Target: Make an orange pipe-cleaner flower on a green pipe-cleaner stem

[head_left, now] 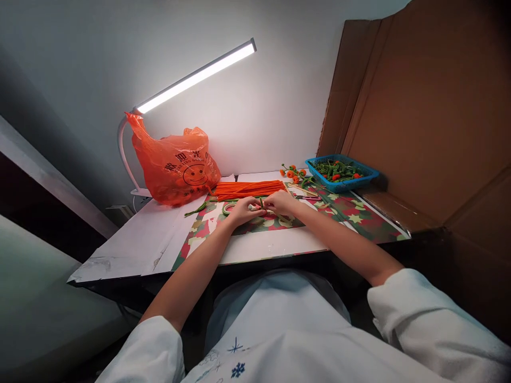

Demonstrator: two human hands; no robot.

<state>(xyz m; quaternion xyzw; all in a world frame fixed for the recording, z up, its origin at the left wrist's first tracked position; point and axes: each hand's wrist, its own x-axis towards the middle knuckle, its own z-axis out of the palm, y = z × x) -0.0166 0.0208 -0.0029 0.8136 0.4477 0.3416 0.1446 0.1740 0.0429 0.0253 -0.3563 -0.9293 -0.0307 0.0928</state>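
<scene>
Both hands meet over the middle of the table, fingertips close together. A short green fuzzy stem [261, 202], like a pipe cleaner, stands between them. My left hand [244, 211] is closed in a pinch at its lower part. From the right, my right hand [280, 203] pinches it too; the exact finger contact is too small to see. Just left of my left hand lies a roll of green tape [227, 209], partly covered by that hand. Behind both hands is a bundle of orange pipe cleaners [251, 189]. Green fuzzy stems [195, 209] lie farther left.
A blue basket [343, 186] holds green stems and orange flowers. Loose orange flowers [293, 173] lie beside it. Pink-handled scissors [311, 198] rest right of my hands. An orange plastic bag [175, 167] stands back left under a lit lamp [197, 77]. Cardboard [423, 106] walls the right.
</scene>
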